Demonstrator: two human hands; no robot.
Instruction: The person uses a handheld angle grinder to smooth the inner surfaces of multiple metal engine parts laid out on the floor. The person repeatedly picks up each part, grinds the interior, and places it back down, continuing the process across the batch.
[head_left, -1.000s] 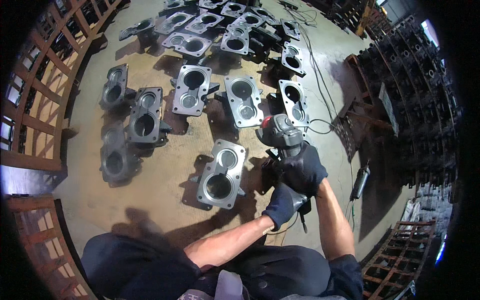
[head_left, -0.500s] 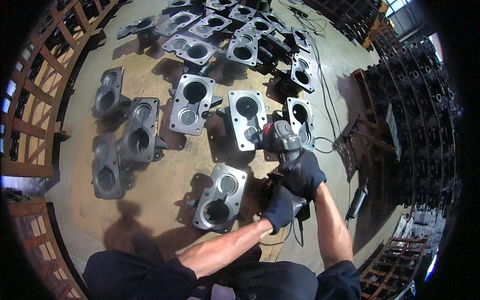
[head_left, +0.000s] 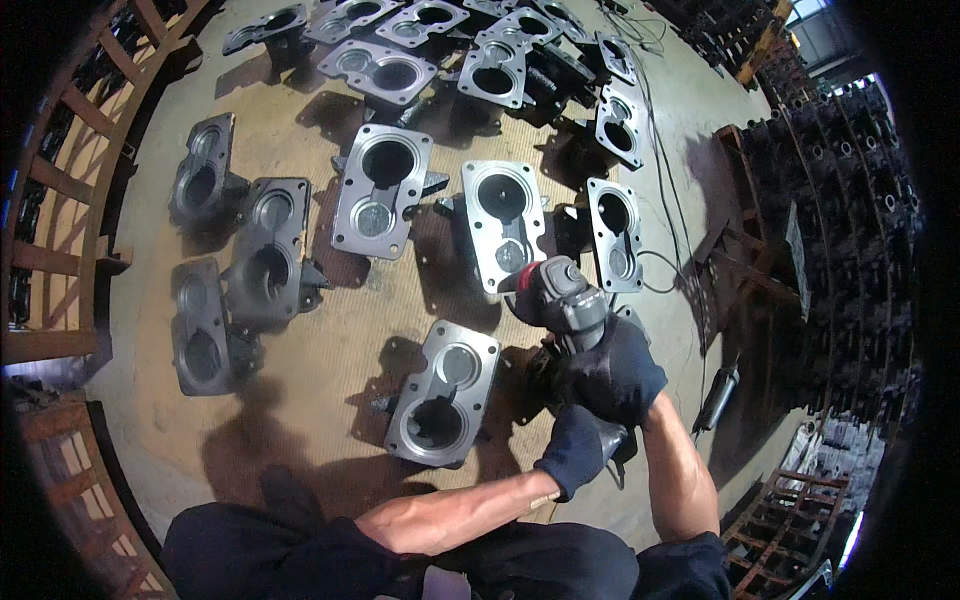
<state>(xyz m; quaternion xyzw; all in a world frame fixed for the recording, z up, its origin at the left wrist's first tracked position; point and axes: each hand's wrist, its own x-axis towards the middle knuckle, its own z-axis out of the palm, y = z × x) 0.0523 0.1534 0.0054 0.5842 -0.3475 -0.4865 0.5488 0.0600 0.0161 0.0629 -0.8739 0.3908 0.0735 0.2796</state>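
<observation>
Both my hands wear dark gloves and grip one angle grinder [head_left: 572, 308], whose grey metal head points away from me. My right hand [head_left: 622, 372] wraps round the body just behind the head. Lower down, my left hand [head_left: 583, 450] is closed on the rear of the grinder. A red part shows beside the grinder's head; its disc is mostly hidden. The head is at the near end of a flanged metal casting [head_left: 505, 222], whose flat face has a large and a smaller round opening. Whether the disc touches it I cannot tell. Another casting [head_left: 442, 392] stands left of my hands.
Several similar castings [head_left: 378, 72] stand on a brown corrugated sheet [head_left: 330, 370]. A casting [head_left: 614, 235] is close right of the grinder. Cables [head_left: 665, 180] run along the floor, where a second power tool [head_left: 717, 398] lies. Wooden crates [head_left: 60, 262] line the left; dark stacked parts [head_left: 840, 260] the right.
The grinder and both hands have come slightly nearer and to the right, away from the casting's lower opening. The view has shifted a little.
</observation>
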